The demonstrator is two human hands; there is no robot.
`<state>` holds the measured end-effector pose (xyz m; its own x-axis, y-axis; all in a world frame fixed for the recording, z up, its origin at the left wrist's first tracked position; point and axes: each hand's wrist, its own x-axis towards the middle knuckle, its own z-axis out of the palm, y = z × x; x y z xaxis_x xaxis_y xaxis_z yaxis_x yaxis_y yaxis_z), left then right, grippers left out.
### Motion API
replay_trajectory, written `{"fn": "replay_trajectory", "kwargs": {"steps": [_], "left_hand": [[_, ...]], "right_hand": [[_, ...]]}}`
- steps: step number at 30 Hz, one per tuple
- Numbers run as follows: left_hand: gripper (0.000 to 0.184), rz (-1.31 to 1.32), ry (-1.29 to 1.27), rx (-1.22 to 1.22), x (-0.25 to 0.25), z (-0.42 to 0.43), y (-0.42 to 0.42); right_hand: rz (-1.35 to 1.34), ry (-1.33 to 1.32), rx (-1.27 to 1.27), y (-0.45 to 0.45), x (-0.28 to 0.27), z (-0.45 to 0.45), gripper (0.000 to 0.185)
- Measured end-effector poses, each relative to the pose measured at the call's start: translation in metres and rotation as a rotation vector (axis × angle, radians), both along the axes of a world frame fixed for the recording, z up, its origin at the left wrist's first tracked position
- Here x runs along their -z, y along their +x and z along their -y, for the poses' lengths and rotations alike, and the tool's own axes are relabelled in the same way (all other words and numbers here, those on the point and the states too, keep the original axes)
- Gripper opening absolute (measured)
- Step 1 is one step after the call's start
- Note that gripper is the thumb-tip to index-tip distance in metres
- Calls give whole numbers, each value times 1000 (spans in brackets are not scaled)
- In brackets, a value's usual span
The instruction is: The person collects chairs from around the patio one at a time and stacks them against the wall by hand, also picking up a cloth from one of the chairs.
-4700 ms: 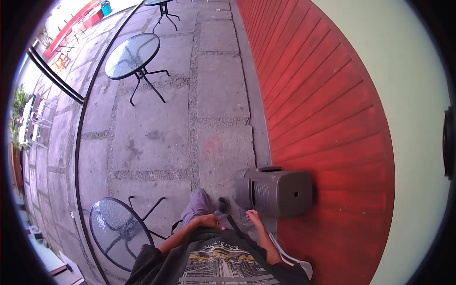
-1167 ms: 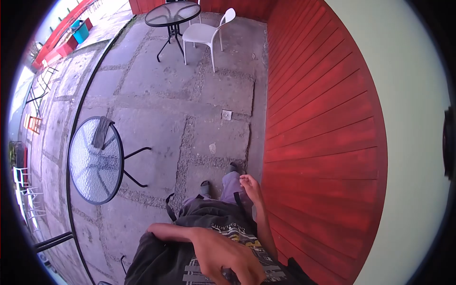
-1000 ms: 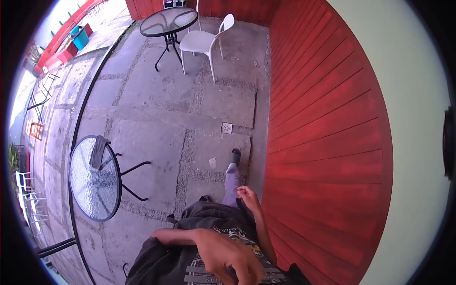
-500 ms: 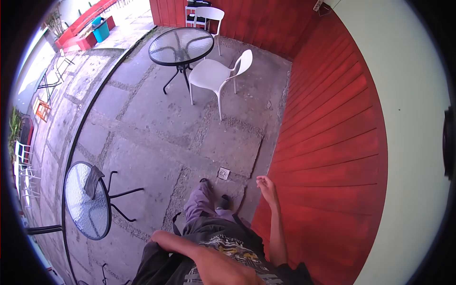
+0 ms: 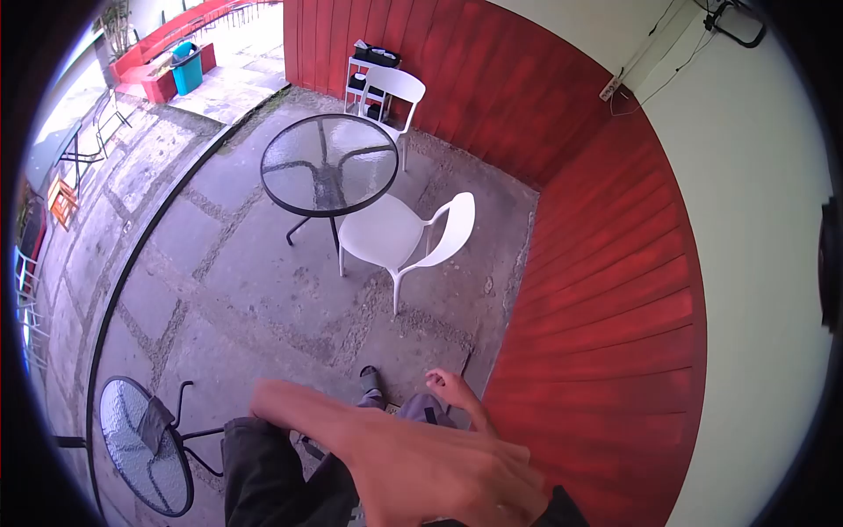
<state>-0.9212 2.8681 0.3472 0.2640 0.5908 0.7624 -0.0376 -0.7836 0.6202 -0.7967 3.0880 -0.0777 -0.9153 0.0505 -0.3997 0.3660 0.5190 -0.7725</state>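
My left hand is large and close to the camera, held across my chest with its back facing up. Its fingers are mostly hidden beyond the knuckles, so I cannot tell what they do. Lower down, my right hand hangs by my right leg, fingers loosely curled and nothing visible in them. Ahead of me a white plastic chair stands beside a round glass table with a black rim. Neither hand touches them.
A second white chair and a small shelf stand behind the table. A tilted-looking glass table with a grey cloth is at left. Red boarded wall runs along my right. A teal bin stands far off.
The white chair and table appear nearer and lower in view as I walk forward. My left hand has risen further into view; my right hand has swung down and left in the picture.
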Motion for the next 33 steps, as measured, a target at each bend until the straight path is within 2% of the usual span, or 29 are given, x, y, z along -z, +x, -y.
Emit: {"fn": "replay_trajectory", "kwargs": {"steps": [2, 6, 9, 10, 11, 14, 16, 19, 21, 22, 25, 26, 28, 32, 33], "left_hand": [[26, 152, -61, -105, 24, -23, -55], [28, 343, -568, -557, 135, -60, -127], [24, 365, -802, -721, 206, -71, -156], [22, 393, -862, -755, 226, -72, -163], [21, 421, -923, -789, 245, -71, -168], [19, 692, -1038, -823, 294, -66, -185], [21, 762, -1081, -894, 304, -67, -197], [20, 816, -1128, -1084, 291, -81, -241], [18, 825, -1140, -1173, 286, -100, -255], [18, 817, -1124, -1230, 286, -104, -267], [15, 842, -1139, -1360, 280, -113, -300], [15, 863, -1140, -1400, 277, -118, -307], [14, 883, -1179, -1401, 275, -127, -323], [14, 870, -1257, -1376, 280, -137, -346], [14, 872, -1258, -1360, 282, -142, -351]], "right_hand": [[-100, -113, 88, -38, 23, -15, 25], [-319, -341, 252, -124, 75, -42, 36], [-132, -464, 442, -170, 50, -59, 44], [-9, -599, 559, -188, 52, -68, 50], [36, -674, 663, -202, 53, -76, 47], [135, -956, 969, -249, 65, -106, 45], [165, -1228, 1173, -277, 111, -133, 51], [243, -1103, 1325, -308, 184, -157, 56], [296, -1061, 1306, -319, 228, -172, 59], [352, -1049, 1299, -329, 231, -178, 57], [322, -1100, 1224, -356, 264, -189, 50], [274, -1139, 1272, -359, 268, -190, 49], [148, -1220, 1340, -384, 277, -199, 46], [154, -1442, 1374, -389, 272, -206, 44], [108, -1405, 1353, -395, 264, -209, 43]]}}
